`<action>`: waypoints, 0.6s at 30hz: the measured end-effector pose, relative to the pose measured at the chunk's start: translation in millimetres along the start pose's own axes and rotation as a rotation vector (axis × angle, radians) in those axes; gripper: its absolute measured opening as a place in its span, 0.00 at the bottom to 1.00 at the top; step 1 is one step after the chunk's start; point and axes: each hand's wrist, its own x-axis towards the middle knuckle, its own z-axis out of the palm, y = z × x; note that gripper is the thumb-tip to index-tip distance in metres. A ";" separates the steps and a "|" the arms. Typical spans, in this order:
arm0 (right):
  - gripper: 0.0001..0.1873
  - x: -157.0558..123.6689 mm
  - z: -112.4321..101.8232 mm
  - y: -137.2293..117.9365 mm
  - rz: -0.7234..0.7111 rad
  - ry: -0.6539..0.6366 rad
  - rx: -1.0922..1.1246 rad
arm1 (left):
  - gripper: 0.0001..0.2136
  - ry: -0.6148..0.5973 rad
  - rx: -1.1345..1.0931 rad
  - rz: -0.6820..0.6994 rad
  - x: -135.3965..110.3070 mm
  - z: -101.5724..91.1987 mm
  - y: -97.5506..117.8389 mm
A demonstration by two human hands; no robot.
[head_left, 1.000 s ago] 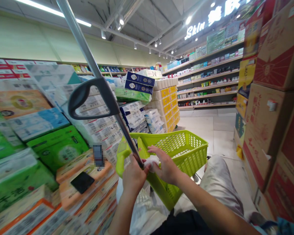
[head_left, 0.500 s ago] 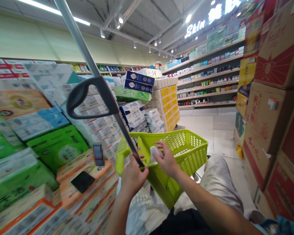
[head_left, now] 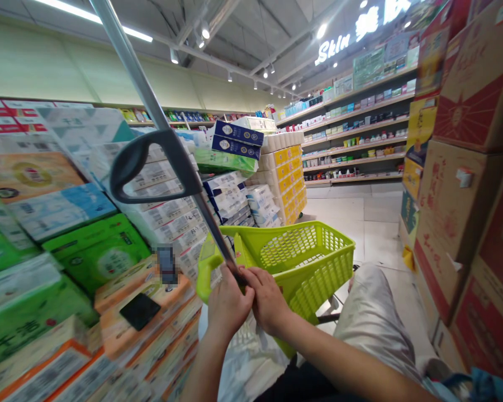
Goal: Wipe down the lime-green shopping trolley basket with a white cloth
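A slanting metal pole (head_left: 140, 72) with a grey loop handle (head_left: 151, 167) comes down to my hands. My left hand (head_left: 229, 296) is wrapped round the pole's lower part. My right hand (head_left: 271, 301) is closed beside it, its fingertips at the pole and the two hands touching. A bit of soft white wad (head_left: 265, 338) shows under my right hand; the rest is hidden in the palm. Behind them is a lime-green shopping basket cart (head_left: 322, 282), its rounded green handle (head_left: 204, 276) left of the pole.
Stacked tissue packs (head_left: 96, 245) fill the left side, with a black flat object (head_left: 140, 311) and a blurred-out phone-like thing (head_left: 167, 265) on top. Cardboard cartons (head_left: 448, 195) rise on the right. Shelves (head_left: 356, 151) stand at the back. My trouser leg (head_left: 373, 312) is right of the cart.
My right hand has moved down and left from over the basket to the pole, beside my left hand. The white wad, plainly seen before, is now mostly covered. My left hand stays on the pole.
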 end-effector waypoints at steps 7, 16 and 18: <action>0.21 -7.6 0.2 6.0 -0.056 0.078 -0.103 | 0.17 0.038 -0.054 0.051 -2.7 2.7 0.0; 0.27 -5.6 4.3 -4.1 -0.021 0.051 -0.076 | 0.22 0.107 0.084 0.035 -1.9 11.2 -2.2; 0.26 -7.6 0.0 5.1 -0.037 0.053 -0.092 | 0.22 0.124 0.093 0.048 -2.3 12.9 -3.1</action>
